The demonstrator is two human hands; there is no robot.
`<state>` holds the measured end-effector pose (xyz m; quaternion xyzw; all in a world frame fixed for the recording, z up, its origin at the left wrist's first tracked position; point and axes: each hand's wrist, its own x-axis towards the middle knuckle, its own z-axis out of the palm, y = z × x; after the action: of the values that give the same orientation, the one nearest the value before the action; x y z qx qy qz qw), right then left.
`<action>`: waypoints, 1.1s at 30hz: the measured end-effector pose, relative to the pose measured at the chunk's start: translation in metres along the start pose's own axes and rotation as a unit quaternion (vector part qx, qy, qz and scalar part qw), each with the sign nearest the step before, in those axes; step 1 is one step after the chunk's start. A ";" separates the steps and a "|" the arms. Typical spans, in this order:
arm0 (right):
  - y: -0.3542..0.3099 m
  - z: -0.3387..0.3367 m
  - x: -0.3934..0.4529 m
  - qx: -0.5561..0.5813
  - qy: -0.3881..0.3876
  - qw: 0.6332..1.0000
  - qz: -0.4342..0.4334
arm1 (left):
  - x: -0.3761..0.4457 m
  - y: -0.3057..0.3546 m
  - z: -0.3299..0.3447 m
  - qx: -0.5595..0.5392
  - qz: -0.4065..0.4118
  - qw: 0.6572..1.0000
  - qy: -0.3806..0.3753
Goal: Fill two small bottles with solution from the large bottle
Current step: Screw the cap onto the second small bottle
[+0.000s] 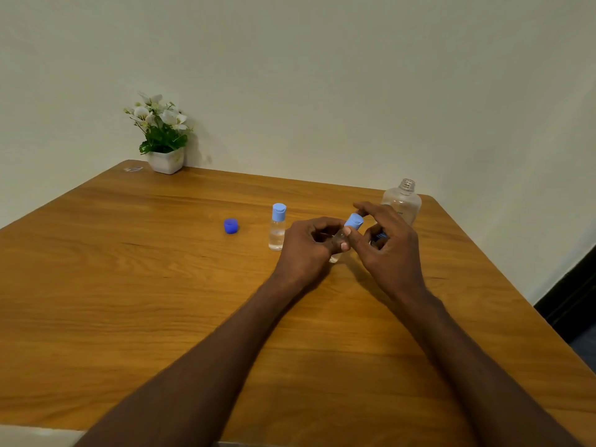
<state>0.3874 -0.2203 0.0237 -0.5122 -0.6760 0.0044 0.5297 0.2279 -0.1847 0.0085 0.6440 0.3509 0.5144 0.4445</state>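
Head view. Wooden table (161,285) set against a pale wall.

Left hand (309,246): fingers curled round the body of a small clear bottle (335,258), held tilted, cap end leaning to the right; its base shows just below the fingers, close over the table.

Right hand (387,243): thumb and fingers pinch the light blue cap (353,221) on top of that held bottle. Whether the cap is fully seated cannot be told.

Second small bottle (277,232): stands upright on the table just left of the left hand, apart from it, light blue flip cap on, clear liquid inside up to roughly the middle.

Large bottle (403,201): upright behind the right hand, near the table's far right corner, neck threads bare, no cap on; lower part hidden by the hand.

Dark blue cap (231,226): lies alone on the table, left of the standing small bottle.

Far left corner: white pot with white flowers and green leaves (163,133), against the wall.
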 end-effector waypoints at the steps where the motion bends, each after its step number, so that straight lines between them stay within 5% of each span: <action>1: 0.000 0.000 0.000 0.000 0.001 1.000 0.000 | 0.000 -0.001 0.000 0.001 -0.003 1.000 0.002; 33: -0.001 -0.002 0.000 0.001 0.004 1.000 -0.025 | 0.001 -0.002 0.000 0.004 -0.005 1.000 0.003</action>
<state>0.3877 -0.2221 0.0249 -0.4947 -0.6861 -0.0103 0.5332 0.2281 -0.1835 0.0070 0.6425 0.3569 0.5129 0.4435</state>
